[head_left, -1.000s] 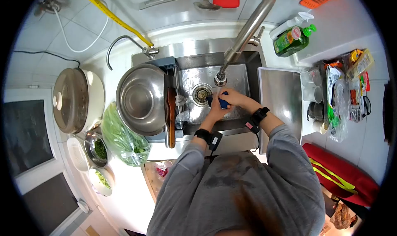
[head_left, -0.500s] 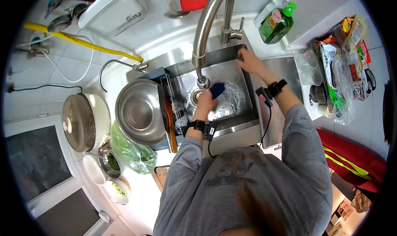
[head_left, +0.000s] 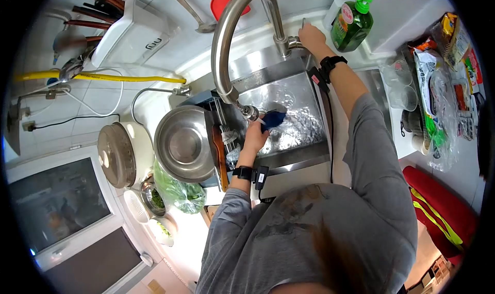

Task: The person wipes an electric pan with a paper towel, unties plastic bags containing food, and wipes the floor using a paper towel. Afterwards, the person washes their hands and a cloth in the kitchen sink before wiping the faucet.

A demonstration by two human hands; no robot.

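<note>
My left hand point(head_left: 254, 137) is closed on a dark blue object point(head_left: 275, 119) just below the faucet spout. Its kind is not clear; it looks small and rounded. Water splashes around it in the stainless steel sink point(head_left: 294, 163). At the base of the tall curved faucet point(head_left: 220, 52), my right hand point(head_left: 312, 37) is closed around the faucet handle point(head_left: 303, 23), with the lever's tip showing above the fingers.
A metal bowl point(head_left: 183, 144) and a brown-handled utensil point(head_left: 218, 155) sit along the sink's left side. A green soap bottle point(head_left: 351, 27) stands behind my right hand. Plastic cups point(head_left: 403, 98) are at the right; a bag of greens point(head_left: 180, 191) lies at the left.
My right hand has moved from the sink's back right corner up to the faucet handle. My left hand still holds the dark blue object under the spout. The view has shifted slightly.
</note>
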